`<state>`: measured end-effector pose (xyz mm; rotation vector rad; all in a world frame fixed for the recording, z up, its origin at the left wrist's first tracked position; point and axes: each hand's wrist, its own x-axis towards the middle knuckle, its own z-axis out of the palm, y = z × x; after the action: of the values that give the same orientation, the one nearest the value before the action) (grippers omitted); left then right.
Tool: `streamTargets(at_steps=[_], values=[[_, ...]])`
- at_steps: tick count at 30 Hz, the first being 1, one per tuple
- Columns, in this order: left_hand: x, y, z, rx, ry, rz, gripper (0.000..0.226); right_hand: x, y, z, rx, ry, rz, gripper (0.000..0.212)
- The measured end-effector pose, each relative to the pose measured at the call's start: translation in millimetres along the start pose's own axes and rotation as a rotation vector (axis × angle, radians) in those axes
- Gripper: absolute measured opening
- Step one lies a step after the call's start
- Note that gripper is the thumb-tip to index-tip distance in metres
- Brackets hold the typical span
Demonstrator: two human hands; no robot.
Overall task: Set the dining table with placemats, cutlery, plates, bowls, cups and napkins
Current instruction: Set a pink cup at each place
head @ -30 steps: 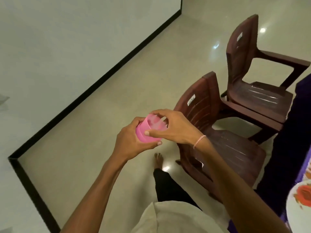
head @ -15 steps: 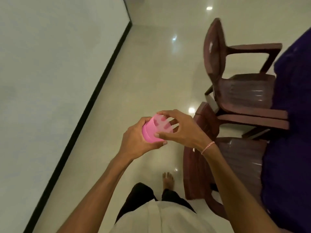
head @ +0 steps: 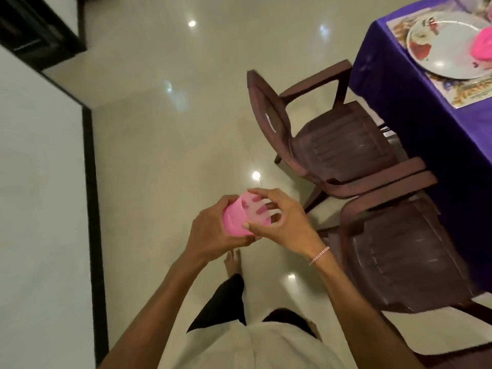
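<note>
A pink plastic cup [head: 239, 218] lies tilted in front of me over the floor, held by both hands. My left hand [head: 213, 230] wraps round its base and side. My right hand [head: 282, 222] pinches its translucent rim with thumb and fingertips. At the top right stands the table with a purple cloth [head: 399, 83]. On it lies a patterned placemat [head: 458, 94] carrying a white plate [head: 447, 46] and a pink bowl [head: 482, 47], cut off by the frame edge.
Two dark brown plastic armchairs [head: 332, 145] [head: 404, 251] stand side by side against the table's left edge, to my right. A white wall with black skirting [head: 90, 182] runs along the left. Glossy beige floor [head: 173, 123] stretches ahead. My bare foot [head: 233, 261] shows below my hands.
The view has swung right and forward, bringing the set table with plate and bowl into sight. Both hands keep the same hold on the pink cup.
</note>
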<state>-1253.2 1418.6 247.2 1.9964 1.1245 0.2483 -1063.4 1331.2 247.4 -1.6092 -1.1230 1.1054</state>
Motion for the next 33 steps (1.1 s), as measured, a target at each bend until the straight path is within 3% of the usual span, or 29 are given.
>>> streamTargets(at_steps=[9, 21, 27, 33], values=[[196.4, -31.5, -128.8, 0.084, -0.127, 0.2, 0.097, 184.1, -68.8, 21.3, 0.037, 0.219, 0.011, 0.07], [542.7, 28.4, -199.7, 0.195, -0.245, 0.427, 0.094, 461.2, -97.0, -88.9, 0.177, 0.555, -0.001, 0.067], [685.1, 98.6, -192.2, 0.215, -0.397, 0.55, 0.09, 543.5, -110.1, -165.6, 0.188, 0.78, 0.047, 0.069], [805.3, 166.2, -133.0, 0.204, -0.626, 0.712, 0.092, 594.8, -88.9, -242.8, 0.228, 1.058, 0.161, 0.071]])
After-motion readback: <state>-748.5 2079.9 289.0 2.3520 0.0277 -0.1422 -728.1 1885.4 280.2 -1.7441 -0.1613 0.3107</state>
